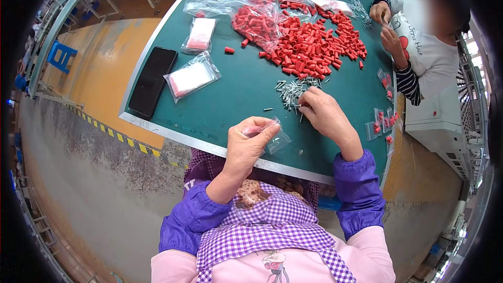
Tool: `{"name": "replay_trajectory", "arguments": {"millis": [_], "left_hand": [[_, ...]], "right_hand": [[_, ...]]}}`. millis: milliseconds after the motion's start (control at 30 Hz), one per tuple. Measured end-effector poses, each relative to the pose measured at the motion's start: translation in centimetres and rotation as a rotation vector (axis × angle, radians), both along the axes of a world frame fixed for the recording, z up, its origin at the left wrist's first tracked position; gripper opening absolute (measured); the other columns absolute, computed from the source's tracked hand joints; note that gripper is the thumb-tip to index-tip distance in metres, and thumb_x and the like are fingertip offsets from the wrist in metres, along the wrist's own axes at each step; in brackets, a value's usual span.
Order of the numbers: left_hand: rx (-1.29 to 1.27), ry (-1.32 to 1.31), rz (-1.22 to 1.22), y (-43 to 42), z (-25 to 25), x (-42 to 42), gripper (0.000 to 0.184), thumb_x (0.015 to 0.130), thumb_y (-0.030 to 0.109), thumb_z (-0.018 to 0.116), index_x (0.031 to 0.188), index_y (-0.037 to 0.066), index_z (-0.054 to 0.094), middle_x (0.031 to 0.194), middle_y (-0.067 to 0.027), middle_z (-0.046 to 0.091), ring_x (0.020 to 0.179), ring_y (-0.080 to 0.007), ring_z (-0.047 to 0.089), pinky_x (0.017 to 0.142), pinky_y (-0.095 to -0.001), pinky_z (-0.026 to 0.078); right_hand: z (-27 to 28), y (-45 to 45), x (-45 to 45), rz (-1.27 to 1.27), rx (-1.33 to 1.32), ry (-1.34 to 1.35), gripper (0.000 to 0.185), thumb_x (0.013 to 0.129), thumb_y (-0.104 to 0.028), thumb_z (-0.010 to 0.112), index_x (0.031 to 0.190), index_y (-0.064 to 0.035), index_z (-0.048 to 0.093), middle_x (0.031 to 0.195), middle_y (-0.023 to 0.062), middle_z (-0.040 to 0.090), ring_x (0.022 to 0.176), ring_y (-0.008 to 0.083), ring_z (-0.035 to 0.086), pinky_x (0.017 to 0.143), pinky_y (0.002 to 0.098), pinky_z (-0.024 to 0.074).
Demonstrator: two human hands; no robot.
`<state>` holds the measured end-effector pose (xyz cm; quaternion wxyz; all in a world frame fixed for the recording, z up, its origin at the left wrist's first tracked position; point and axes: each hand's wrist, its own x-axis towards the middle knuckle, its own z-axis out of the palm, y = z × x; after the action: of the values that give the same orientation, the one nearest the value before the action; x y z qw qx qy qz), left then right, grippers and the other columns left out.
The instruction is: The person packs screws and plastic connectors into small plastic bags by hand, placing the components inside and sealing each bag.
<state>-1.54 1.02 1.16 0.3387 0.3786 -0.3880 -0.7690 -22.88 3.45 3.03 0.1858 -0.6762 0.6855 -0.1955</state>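
My left hand (247, 144) is closed on a small clear plastic bag (277, 142), which hangs past the thumb over the green table near its front edge. Something reddish shows through the plastic under the fingers. My right hand (326, 117) is at the near side of a pile of small silver screws (290, 94), thumb and fingers pinched together on a screw (300, 117); the fingers partly hide it. Behind the screws lies a large heap of red plastic caps (304, 47), some still inside a clear bag (257, 23).
Two packs of small bags (200, 34) (193, 77) and a black phone (153, 81) lie on the left. Filled little bags (386, 120) line the right edge. A co-worker (427, 31) handles something small at the far right, beside more screws (359, 10).
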Motion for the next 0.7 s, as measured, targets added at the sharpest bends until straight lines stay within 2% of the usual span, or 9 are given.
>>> {"name": "replay_trajectory", "arguments": {"millis": [67,100,167,200,267,367,433,567,700], "left_hand": [[0.056,-0.035,-0.029,0.1,-0.1,0.0,0.011,0.084,0.007,0.071,0.091,0.000,0.067,0.072,0.0029,0.059,0.059,-0.0015,0.045,0.052,-0.0168,0.035],[0.025,-0.027,-0.030,0.2,-0.2,0.0,0.011,0.084,0.007,0.070,0.092,0.000,0.067,0.072,0.0031,0.059,0.060,-0.0015,0.046,0.053,-0.0166,0.035],[-0.005,-0.018,-0.025,0.4,-0.5,-0.1,0.012,0.085,0.008,0.070,0.093,0.000,0.068,0.072,0.0034,0.059,0.061,-0.0016,0.046,0.054,-0.0164,0.036],[-0.083,-0.014,-0.011,0.4,-0.7,-0.2,0.010,0.084,0.006,0.070,0.091,0.000,0.068,0.073,0.0031,0.060,0.063,-0.0018,0.047,0.056,-0.0164,0.037],[-0.161,-0.010,0.003,0.3,-1.0,-0.4,0.007,0.083,0.005,0.070,0.088,0.000,0.068,0.074,0.0029,0.060,0.065,-0.0020,0.048,0.058,-0.0164,0.038],[-0.248,0.019,0.004,0.2,-1.2,-0.5,0.007,0.081,0.002,0.072,0.085,0.001,0.067,0.079,0.0020,0.062,0.069,-0.0024,0.050,0.061,-0.0169,0.039],[-0.350,-0.053,0.032,0.1,-1.2,-0.7,0.008,0.079,0.000,0.073,0.083,0.001,0.066,0.081,0.0016,0.063,0.070,-0.0026,0.051,0.061,-0.0173,0.040],[-0.271,-0.034,0.063,0.1,-0.6,-1.3,0.009,0.079,0.001,0.073,0.084,0.001,0.066,0.081,0.0019,0.063,0.071,-0.0027,0.052,0.062,-0.0171,0.041],[-0.363,-0.119,0.048,-0.2,-0.9,-1.2,0.008,0.080,0.001,0.073,0.085,0.001,0.066,0.081,0.0018,0.063,0.072,-0.0026,0.053,0.063,-0.0169,0.042]], "right_hand": [[-0.5,0.3,0.0,-0.014,-0.086,-0.012,0.013,0.078,-0.006,0.064,0.087,0.0007,0.061,0.084,0.0121,0.056,0.079,0.0287,0.059,0.069,0.0371,0.0472],[-0.3,0.4,0.0,-0.015,-0.087,-0.012,0.013,0.078,-0.006,0.064,0.087,0.0007,0.061,0.084,0.0121,0.056,0.079,0.0287,0.059,0.069,0.0371,0.0472],[0.0,0.8,0.2,-0.226,0.050,-0.295,0.013,0.077,-0.005,0.067,0.089,0.0003,0.064,0.075,0.0047,0.057,0.068,0.0157,0.057,0.061,0.0278,0.0448],[-0.5,0.9,0.1,-0.223,0.050,-0.295,0.013,0.077,-0.005,0.067,0.089,0.0003,0.064,0.075,0.0047,0.057,0.068,0.0157,0.057,0.061,0.0278,0.0448],[-1.8,1.3,-0.4,-0.376,0.074,-0.773,0.012,0.079,-0.006,0.070,0.089,-0.0006,0.067,0.070,-0.0013,0.058,0.063,0.0059,0.052,0.056,0.0206,0.0401],[-0.7,1.3,-0.1,-0.430,0.053,-0.945,0.009,0.082,-0.007,0.069,0.088,-0.0017,0.067,0.072,-0.0012,0.062,0.060,0.0051,0.053,0.053,0.0188,0.0396],[-1.2,1.5,-0.6,-0.434,0.070,-1.042,0.010,0.083,-0.008,0.069,0.089,-0.0014,0.067,0.074,-0.0003,0.063,0.059,0.0053,0.054,0.052,0.0178,0.0393],[-1.6,1.6,-0.8,-0.480,0.101,-1.287,0.013,0.085,-0.009,0.068,0.094,-0.0010,0.064,0.078,0.0032,0.066,0.059,0.0065,0.057,0.048,0.0161,0.0391],[-1.4,1.5,-0.5,-0.511,0.106,-1.350,0.013,0.086,-0.009,0.067,0.095,-0.0011,0.063,0.080,0.0056,0.067,0.059,0.0070,0.059,0.047,0.0172,0.0399]]}}
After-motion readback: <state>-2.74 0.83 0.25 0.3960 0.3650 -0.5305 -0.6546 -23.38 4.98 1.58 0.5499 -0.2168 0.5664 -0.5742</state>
